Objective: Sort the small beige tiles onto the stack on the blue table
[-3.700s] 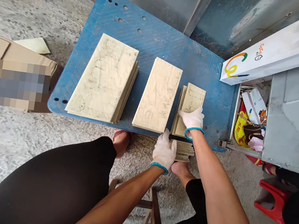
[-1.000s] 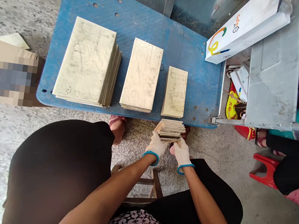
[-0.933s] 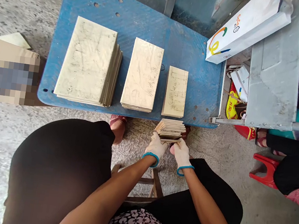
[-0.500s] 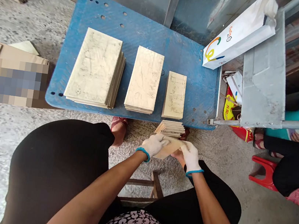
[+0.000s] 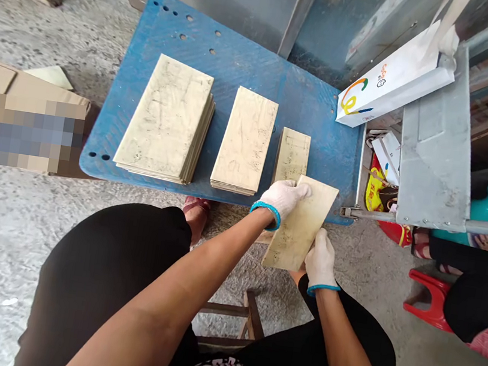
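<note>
A thin cream rectangular board [image 5: 299,227] with dark specks is tilted between my two gloved hands. My left hand [image 5: 284,199] grips its upper left edge, thumb lying on the face. At the lower right edge my right hand [image 5: 320,260] is closed on the same board. Behind it, a small stack of boards [image 5: 292,153] on the blue table is partly covered. To the left stand a middle stack [image 5: 245,138] and a larger, taller stack [image 5: 165,117]. Below the table edge, another pile is mostly hidden by the held board.
The blue table [image 5: 249,47] has holes near its ends. A white paper bag [image 5: 395,77] leans at its right end, beside a metal shelf [image 5: 440,144]. A cardboard box [image 5: 24,94] lies left. Another person sits at the right by a red stool [image 5: 424,302].
Both hands have turned the board so its broad face shows, and my left hand has moved up and right with it. The camera view has shifted slightly.
</note>
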Demonstrator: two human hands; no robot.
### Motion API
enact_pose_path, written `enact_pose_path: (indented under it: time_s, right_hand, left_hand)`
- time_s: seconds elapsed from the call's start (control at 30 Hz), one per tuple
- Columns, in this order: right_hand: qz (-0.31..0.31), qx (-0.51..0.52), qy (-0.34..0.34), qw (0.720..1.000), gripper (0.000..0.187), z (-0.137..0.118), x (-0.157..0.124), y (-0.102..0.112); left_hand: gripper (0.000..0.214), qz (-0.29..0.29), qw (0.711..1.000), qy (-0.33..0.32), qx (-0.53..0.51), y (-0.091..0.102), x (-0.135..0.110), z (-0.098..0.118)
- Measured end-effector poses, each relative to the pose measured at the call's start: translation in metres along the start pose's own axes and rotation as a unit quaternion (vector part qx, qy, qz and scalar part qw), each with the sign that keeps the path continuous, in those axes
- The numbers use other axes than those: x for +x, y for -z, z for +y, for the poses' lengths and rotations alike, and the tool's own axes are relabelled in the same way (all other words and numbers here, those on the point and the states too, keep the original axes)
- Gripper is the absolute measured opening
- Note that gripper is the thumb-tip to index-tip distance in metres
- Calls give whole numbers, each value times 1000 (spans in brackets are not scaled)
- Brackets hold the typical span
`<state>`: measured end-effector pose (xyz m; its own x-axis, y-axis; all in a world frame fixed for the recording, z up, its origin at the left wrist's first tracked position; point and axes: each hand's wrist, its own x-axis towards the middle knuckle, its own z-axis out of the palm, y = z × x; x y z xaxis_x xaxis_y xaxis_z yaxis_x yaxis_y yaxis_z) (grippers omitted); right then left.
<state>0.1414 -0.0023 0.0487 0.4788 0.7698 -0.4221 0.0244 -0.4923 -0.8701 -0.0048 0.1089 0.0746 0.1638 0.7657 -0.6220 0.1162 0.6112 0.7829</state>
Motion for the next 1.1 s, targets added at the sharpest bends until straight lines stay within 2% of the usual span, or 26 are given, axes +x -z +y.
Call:
enact_pose_path:
  time_s: [0.1,0.2,0.27,0.33,0.43,0.53,0.7,0.87,1.0,1.1]
  right_hand:
    - [17,7,-25,1000,45,-13,28,-10]
    - [30,-7,-33,999,43,-31,63,-21]
    - [57,-52,-14,997,42,-42,88,-30]
    - [91,-104,17,990,41,-49,114,-40]
    - [118,-152,55,980,42,-48,146,-57]
    - [104,-191,74,973,45,-38,169,-76]
    - [74,-246,116,959,47,-19,190,-95]
    - [75,-295,144,942,44,-13,199,-98]
    - [93,-316,145,933,41,-11,199,-101]
    - [84,-332,143,929,37,-9,195,-104]
  left_hand:
    - [38,29,999,13,-2,1,5,9]
    - [35,60,998,11,7,-2,9,5]
    - [32,61,998,-4,6,-7,13,-2]
    - [38,65,998,-13,7,-12,20,-9]
    - [47,100,994,-7,42,-15,37,-13]
    - [44,139,987,13,80,-12,55,-10]
    - [46,183,973,51,128,-4,71,-6]
    - [45,168,965,84,181,-1,76,-5]
    - [64,149,959,80,227,-4,83,-5]
    - [76,153,959,75,227,-8,83,-5]
